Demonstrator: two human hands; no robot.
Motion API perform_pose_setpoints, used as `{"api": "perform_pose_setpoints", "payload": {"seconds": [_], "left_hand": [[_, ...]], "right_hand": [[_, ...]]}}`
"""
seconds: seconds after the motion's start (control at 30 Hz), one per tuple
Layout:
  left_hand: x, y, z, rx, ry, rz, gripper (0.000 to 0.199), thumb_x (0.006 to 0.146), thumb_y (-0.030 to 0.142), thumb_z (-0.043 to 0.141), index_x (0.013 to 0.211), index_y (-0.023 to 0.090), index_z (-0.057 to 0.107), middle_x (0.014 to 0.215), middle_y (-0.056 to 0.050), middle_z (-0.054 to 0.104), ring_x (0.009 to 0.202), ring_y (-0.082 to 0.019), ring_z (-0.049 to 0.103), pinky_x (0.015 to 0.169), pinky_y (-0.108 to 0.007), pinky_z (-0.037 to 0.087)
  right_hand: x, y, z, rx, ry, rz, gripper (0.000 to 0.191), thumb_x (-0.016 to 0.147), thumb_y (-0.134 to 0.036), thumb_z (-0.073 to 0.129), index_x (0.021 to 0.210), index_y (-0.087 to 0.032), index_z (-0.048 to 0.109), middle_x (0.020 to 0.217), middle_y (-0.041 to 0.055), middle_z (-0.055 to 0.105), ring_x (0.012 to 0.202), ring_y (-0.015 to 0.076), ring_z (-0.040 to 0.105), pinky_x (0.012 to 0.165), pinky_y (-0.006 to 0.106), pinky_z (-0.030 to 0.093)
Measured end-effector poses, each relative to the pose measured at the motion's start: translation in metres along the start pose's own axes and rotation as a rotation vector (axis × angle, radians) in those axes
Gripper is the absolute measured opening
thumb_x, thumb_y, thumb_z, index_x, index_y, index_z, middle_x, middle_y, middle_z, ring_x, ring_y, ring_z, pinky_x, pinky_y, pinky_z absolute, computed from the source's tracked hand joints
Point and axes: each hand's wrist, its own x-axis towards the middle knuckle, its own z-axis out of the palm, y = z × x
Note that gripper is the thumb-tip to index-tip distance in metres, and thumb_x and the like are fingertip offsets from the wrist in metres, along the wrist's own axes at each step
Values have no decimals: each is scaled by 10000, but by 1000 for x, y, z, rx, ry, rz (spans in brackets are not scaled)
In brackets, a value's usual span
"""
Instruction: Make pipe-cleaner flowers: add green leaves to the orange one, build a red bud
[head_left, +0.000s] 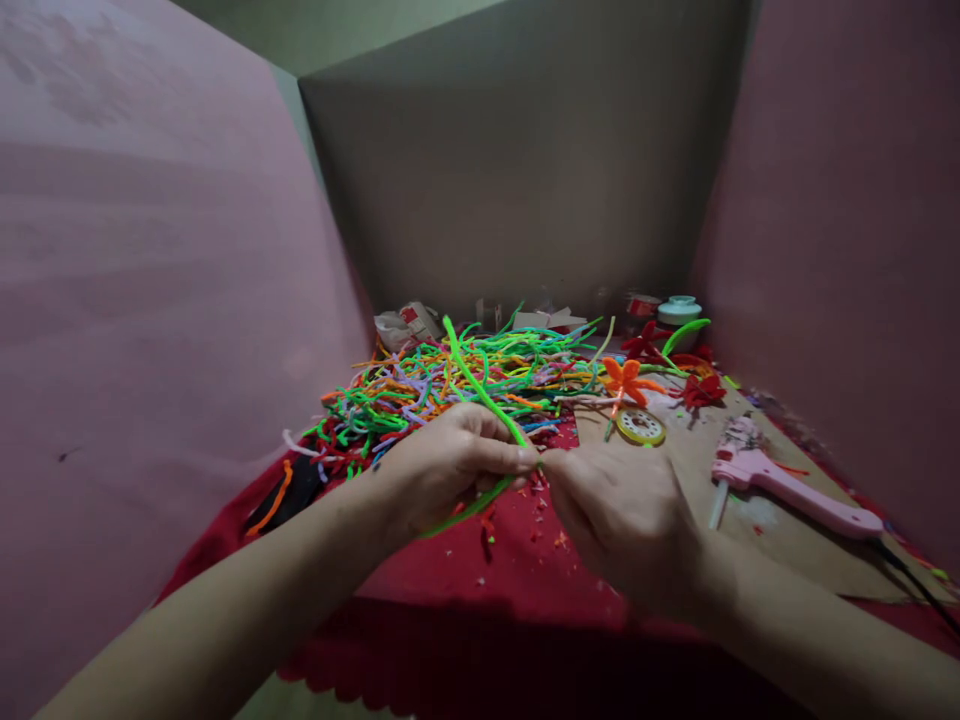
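A bright green pipe cleaner (480,388) is pinched between the thumb and fingers of my left hand (450,460). One length of it slants up and left above the hand; another green length runs down and left beneath the thumb. My right hand (619,505) is closed at the right end of the pipe cleaner, its fingertips meeting my left thumb tip. The back of that hand hides most of its fingers. Just beyond the hands lies a tangled heap of many-coloured pipe cleaners (420,385).
On a cardboard sheet (784,550) at right lie a pink glue gun (795,490) with a cord, a yellow-rimmed spool (640,427) and an orange pipe-cleaner flower (628,380). Red flowers (701,392) and a pale teal-lidded jar (679,310) are behind. Scraps dot the red cloth (465,575). Pink panels flank both sides.
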Motion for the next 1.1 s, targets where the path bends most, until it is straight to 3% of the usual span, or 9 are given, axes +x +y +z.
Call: {"api": "perform_pose_setpoints", "payload": {"seconds": [0.1, 0.27, 0.37, 0.5, 0.7, 0.8, 0.93, 1.1], "left_hand": [[8, -7, -3, -243, -13, -72, 209, 630, 284, 646, 536, 139, 528, 397, 57, 362, 360, -48, 255, 387, -223, 160], [19, -11, -14, -158, 26, 1, 266, 645, 272, 672, 504, 128, 500, 433, 54, 355, 402, -35, 237, 418, -237, 114], [26, -11, -19, -115, 8, 43, 276, 651, 261, 669, 491, 134, 484, 442, 55, 344, 422, -43, 257, 432, -244, 141], [30, -8, -17, 47, 51, 99, 239, 694, 316, 653, 581, 132, 551, 466, 62, 362, 433, -48, 254, 437, -233, 164], [29, -1, -7, 425, 132, 296, 193, 745, 261, 553, 641, 111, 617, 558, 20, 487, 522, -79, 399, 496, -221, 292], [32, 1, -11, 499, 139, 257, 208, 758, 259, 518, 619, 119, 583, 555, 22, 476, 529, -84, 403, 487, -214, 292], [40, 0, -21, 412, 38, 166, 192, 724, 302, 568, 664, 120, 582, 557, 39, 449, 509, -76, 370, 475, -210, 273], [50, -7, -28, 314, -21, 152, 255, 738, 355, 578, 649, 115, 584, 542, 42, 446, 492, -70, 366, 489, -217, 283]], "right_hand": [[-2, 4, 6, -45, 23, -23, 255, 855, -103, 446, 639, -141, 577, 516, 11, 528, 475, 115, 441, 495, 283, 270], [3, 11, 6, 279, -137, 268, 141, 868, -145, 457, 838, -146, 594, 690, 33, 632, 599, 120, 550, 566, 234, 388], [7, 11, 2, 314, -160, 354, 164, 862, -165, 457, 768, -151, 591, 631, 23, 592, 571, 125, 523, 551, 247, 377], [12, 12, -2, 486, -176, 605, 292, 859, -214, 471, 580, -172, 544, 526, -7, 549, 473, 92, 467, 478, 224, 349], [18, 20, -1, 898, -258, 930, 266, 804, -329, 557, 599, -161, 559, 495, -11, 582, 378, 63, 408, 372, 192, 285], [18, 26, 2, 1075, -305, 982, 242, 765, -345, 596, 640, -138, 601, 569, 25, 649, 409, 56, 429, 405, 189, 308], [16, 34, 7, 1199, -374, 1023, 191, 742, -305, 614, 666, -130, 613, 615, 49, 682, 417, 54, 436, 414, 195, 301], [15, 40, 14, 1197, -261, 1075, 110, 720, -224, 605, 646, -144, 593, 539, 24, 647, 391, 62, 444, 401, 204, 278]]}}
